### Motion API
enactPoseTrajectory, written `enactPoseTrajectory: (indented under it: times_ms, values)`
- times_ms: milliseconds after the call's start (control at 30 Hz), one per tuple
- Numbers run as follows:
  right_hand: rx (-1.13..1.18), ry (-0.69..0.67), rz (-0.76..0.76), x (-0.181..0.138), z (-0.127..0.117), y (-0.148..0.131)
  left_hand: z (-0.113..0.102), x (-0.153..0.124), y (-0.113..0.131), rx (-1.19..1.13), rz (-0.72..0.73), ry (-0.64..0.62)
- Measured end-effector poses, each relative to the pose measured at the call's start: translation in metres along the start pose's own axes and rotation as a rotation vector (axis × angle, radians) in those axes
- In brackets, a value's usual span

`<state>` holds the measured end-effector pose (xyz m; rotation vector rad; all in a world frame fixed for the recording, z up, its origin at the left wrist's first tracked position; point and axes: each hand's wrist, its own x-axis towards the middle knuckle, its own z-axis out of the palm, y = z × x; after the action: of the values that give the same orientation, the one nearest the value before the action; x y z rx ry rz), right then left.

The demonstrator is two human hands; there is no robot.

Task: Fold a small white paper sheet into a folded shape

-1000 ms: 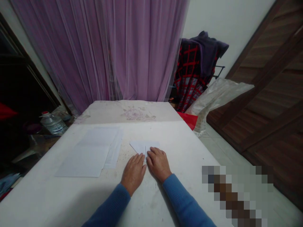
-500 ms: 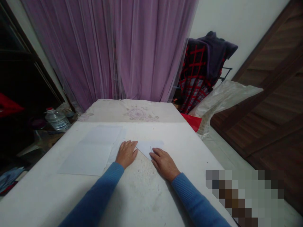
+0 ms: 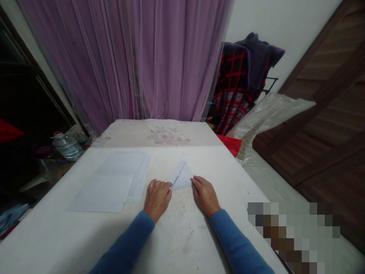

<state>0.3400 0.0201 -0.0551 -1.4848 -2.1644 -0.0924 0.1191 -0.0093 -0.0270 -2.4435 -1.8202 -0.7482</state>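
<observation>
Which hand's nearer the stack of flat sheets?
Left. The left hand is just right of the flat sheets, at the folded paper's left corner; the right hand is farther right, at its right corner.

Folded paper (image 3: 184,179) on table (image 3: 176,238) — left hand (image 3: 157,198), right hand (image 3: 205,196), at opposite corners

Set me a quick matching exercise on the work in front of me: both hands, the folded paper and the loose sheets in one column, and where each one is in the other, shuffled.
Things:
1. Folded paper
2. Loose sheets
3. Left hand
4. Right hand

Places:
A. Fingers at the right-hand edge of the folded piece
B. Between the two hands, its tip pointing away from the person
C. Lying flat on the table, to the left of both hands
D. Fingers at the left-hand corner of the folded piece

Pairs: 1-B; 2-C; 3-D; 4-A
</observation>
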Motion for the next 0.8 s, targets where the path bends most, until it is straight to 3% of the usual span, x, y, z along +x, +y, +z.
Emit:
enactPoseTrajectory:
  times_ms: [200, 400, 600, 800]
  values:
    - [0.046, 0.091, 0.052, -0.020, 0.000, -0.009, -0.006, -0.018, 0.019, -0.034, -0.078, -0.018]
    - [0.026, -0.026, -0.096, -0.027, -0.018, -0.036, -0.001, -0.028, 0.026, 0.061, 0.137, 0.059]
    - [0.019, -0.177, -0.075, -0.025, -0.023, -0.042, 0.005, -0.028, 0.025, 0.103, 0.136, 0.028]
    - [-0.026, -0.168, -0.020, -0.026, -0.023, -0.045, 0.000, -0.025, 0.030, 0.135, 0.163, -0.023]
